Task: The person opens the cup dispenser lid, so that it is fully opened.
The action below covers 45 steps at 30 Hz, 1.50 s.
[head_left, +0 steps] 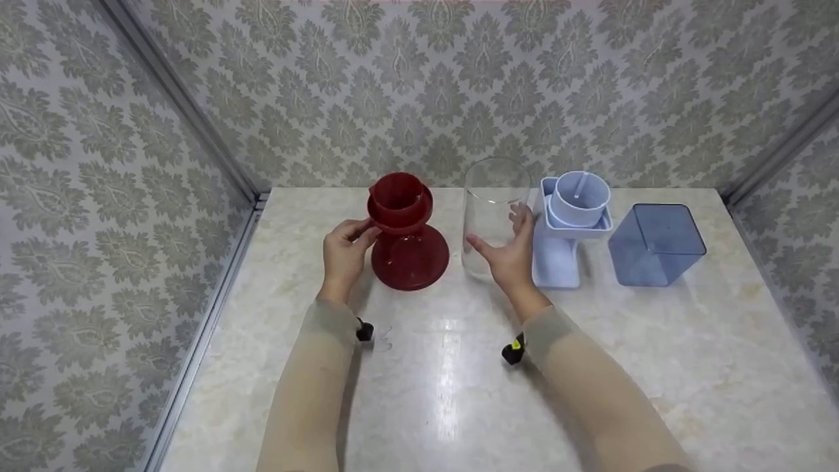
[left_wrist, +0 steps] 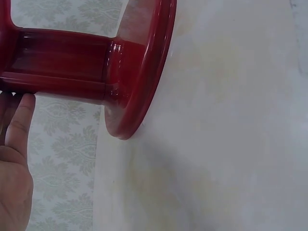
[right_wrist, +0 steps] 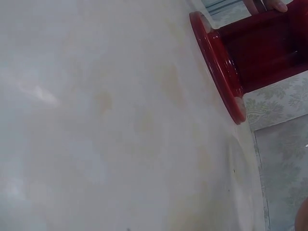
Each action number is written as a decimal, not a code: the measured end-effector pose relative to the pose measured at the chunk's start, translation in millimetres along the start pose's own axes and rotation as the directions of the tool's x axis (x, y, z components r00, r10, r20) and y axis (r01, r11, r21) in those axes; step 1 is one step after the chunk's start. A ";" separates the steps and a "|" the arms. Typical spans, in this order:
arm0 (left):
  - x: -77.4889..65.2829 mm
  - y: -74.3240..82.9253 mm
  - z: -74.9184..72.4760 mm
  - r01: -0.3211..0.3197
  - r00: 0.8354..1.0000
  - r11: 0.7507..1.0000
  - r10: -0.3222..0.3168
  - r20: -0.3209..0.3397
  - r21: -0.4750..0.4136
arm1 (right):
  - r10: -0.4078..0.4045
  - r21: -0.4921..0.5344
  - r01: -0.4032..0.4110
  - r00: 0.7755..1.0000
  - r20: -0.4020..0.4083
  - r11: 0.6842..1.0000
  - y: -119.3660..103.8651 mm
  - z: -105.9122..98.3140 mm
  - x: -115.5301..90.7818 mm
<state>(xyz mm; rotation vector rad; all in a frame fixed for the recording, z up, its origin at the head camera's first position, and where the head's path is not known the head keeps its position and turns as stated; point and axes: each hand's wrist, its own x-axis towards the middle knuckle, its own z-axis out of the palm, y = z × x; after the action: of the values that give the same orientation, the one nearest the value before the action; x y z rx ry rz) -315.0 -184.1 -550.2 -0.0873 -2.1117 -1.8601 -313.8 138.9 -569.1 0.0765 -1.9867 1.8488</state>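
A red pedestal stand with a round base and a cup-like top stands upright on the table. My left hand touches its left side, just below the top part. In the left wrist view, straight fingers meet the edge of the red column. To the right of the stand is an upright clear cylinder. My right hand holds it from the front, the thumb at its left and the fingers at its right. In the right wrist view only a sliver of that hand shows.
Right of the cylinder stands a pale blue stand with a round cup in its square top. Beyond it sits a see-through blue square container. Patterned panels border the pale table at the back and sides.
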 end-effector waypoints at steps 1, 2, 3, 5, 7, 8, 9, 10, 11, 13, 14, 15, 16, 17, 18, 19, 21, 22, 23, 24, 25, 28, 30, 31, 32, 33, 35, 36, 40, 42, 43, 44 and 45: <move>0.5 -0.6 0.1 0.003 1.000 1.000 -0.003 0.000 -0.007 | -0.009 -0.001 0.009 1.000 0.001 1.000 0.6 1.0 0.1; 0.9 -1.1 0.2 0.005 1.000 1.000 -0.005 0.000 -0.008 | -0.018 -0.005 0.018 1.000 0.000 1.000 1.3 2.0 0.3; 1.3 -1.5 0.3 0.008 1.000 1.000 -0.008 0.000 -0.010 | -0.022 -0.009 0.022 1.000 -0.001 1.000 1.8 2.8 0.4; 1.9 -2.4 0.5 0.014 1.000 1.000 -0.014 -0.002 -0.015 | -0.027 -0.010 0.027 1.000 -0.002 1.000 2.1 4.3 0.2; 2.6 -3.2 0.6 0.015 1.000 1.000 -0.015 -0.004 -0.023 | -0.018 -0.013 0.018 1.000 -0.002 1.000 3.4 5.1 -0.4; 2.8 -3.5 0.6 0.014 1.000 1.000 -0.014 -0.007 -0.018 | -0.011 -0.015 0.011 1.000 0.000 1.000 4.1 5.2 -0.7; 3.0 -3.7 0.8 0.013 1.000 1.000 -0.013 -0.010 -0.013 | -0.001 -0.016 0.001 1.000 0.000 1.000 5.0 5.0 -1.2; 3.2 -3.6 0.9 0.015 1.000 1.000 -0.015 -0.012 -0.006 | 0.009 -0.013 -0.009 1.000 0.001 1.000 6.1 4.7 -1.6; 3.2 -3.5 1.1 0.020 1.000 1.000 -0.019 -0.013 0.004 | 0.019 -0.013 -0.019 1.000 0.004 1.000 7.3 4.2 -2.1; 3.2 -3.0 1.7 0.034 0.999 0.999 -0.033 -0.012 0.025 | 0.039 -0.019 -0.039 0.999 0.011 0.999 10.1 2.9 -3.1; 3.2 -2.6 2.1 0.046 0.999 0.998 -0.046 -0.011 0.038 | 0.047 -0.026 -0.047 0.999 0.016 0.999 11.8 2.0 -3.5; 3.2 -2.2 2.8 0.061 0.998 0.997 -0.060 -0.007 0.049 | 0.052 -0.034 -0.051 0.998 0.021 0.998 13.6 1.1 -3.8; 3.1 -1.4 3.5 0.079 0.997 0.995 -0.079 -0.002 0.059 | 0.054 -0.040 -0.053 0.998 0.030 0.998 15.3 0.2 -4.1; 3.2 -1.0 4.3 0.094 0.996 0.994 -0.095 0.002 0.056 | 0.060 -0.052 -0.058 0.998 0.036 0.997 16.7 -0.6 -4.5; 3.2 -0.4 5.2 0.107 0.994 0.993 -0.108 0.007 0.048 | 0.066 -0.062 -0.063 0.997 0.040 0.996 17.8 -1.2 -4.8; 3.2 0.0 6.1 0.119 0.993 0.992 -0.119 0.009 0.041 | 0.074 -0.072 -0.071 0.996 0.041 0.995 18.4 -1.6 -5.3; 2.2 2.1 8.6 0.126 0.992 0.992 -0.126 0.008 0.000 | 0.086 -0.083 -0.082 0.995 0.042 0.993 19.1 -1.8 -6.1; 1.1 3.5 10.0 0.119 0.993 0.992 -0.119 0.002 -0.033 | 0.088 -0.083 -0.084 0.995 0.043 0.993 19.1 -1.7 -6.1; 0.1 4.9 11.6 0.105 0.994 0.992 -0.105 -0.006 -0.074 | 0.088 -0.084 -0.084 0.995 0.043 0.993 18.8 -1.4 -6.0; -1.6 7.1 13.5 0.089 0.996 0.990 -0.091 -0.016 -0.105 | 0.085 -0.083 -0.081 0.995 0.042 0.993 18.5 -1.1 -5.9; -3.1 9.7 15.6 0.071 0.997 0.989 -0.075 -0.028 -0.129 | 0.080 -0.082 -0.076 0.996 0.045 0.994 18.4 -1.0 -5.6; -8.0 20.7 23.7 0.022 0.997 0.987 -0.034 -0.072 -0.158 | 0.065 -0.077 -0.061 0.996 0.055 0.995 18.8 -0.8 -4.7; -11.0 29.4 30.0 0.002 0.995 0.992 -0.015 -0.100 -0.125 | 0.068 -0.076 -0.063 0.996 0.062 0.995 19.9 -0.2 -4.5; -12.4 33.9 33.2 -0.001 0.994 0.995 -0.010 -0.112 -0.100 | 0.070 -0.073 -0.065 0.995 0.067 0.995 20.3 0.2 -4.6; -13.9 38.5 36.4 -0.001 0.993 0.998 -0.007 -0.121 -0.070 | 0.071 -0.070 -0.066 0.995 0.071 0.995 21.0 0.8 -4.6; -15.2 42.6 39.6 0.002 0.992 0.999 -0.007 -0.125 -0.045 | 0.073 -0.069 -0.068 0.994 0.076 0.995 21.9 1.4 -4.8; -17.9 50.1 45.3 0.016 0.992 1.000 -0.017 -0.123 -0.011 | 0.075 -0.064 -0.070 0.994 0.083 0.995 22.4 2.7 -5.4; -18.9 53.2 47.7 0.027 0.992 1.000 -0.027 -0.120 0.002 | 0.078 -0.061 -0.073 0.993 0.086 0.995 22.3 3.3 -5.9; -20.4 60.1 53.8 0.073 0.990 0.996 -0.065 -0.124 0.056 | 0.107 -0.050 -0.102 0.990 0.094 0.994 20.9 5.2 -8.0; -19.4 60.4 54.0 0.086 0.988 0.994 -0.076 -0.136 0.072 | 0.126 -0.045 -0.122 0.987 0.099 0.991 20.2 5.7 -8.8; -19.1 60.1 53.5 0.091 0.987 0.993 -0.080 -0.141 0.076 | 0.136 -0.045 -0.132 0.986 0.101 0.990 20.0 5.7 -9.2; -18.6 59.7 52.8 0.096 0.986 0.992 -0.084 -0.145 0.076 | 0.144 -0.045 -0.140 0.984 0.103 0.989 19.9 5.6 -9.5; -18.1 59.2 51.7 0.099 0.985 0.992 -0.088 -0.146 0.073 | 0.150 -0.047 -0.146 0.983 0.105 0.988 19.5 5.5 -9.8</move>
<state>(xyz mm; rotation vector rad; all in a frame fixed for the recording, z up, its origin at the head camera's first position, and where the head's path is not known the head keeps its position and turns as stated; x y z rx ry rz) -293.0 -121.9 -503.8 0.1619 -2.1215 -1.7729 -312.7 133.5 -590.9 0.0183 -2.1550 1.9335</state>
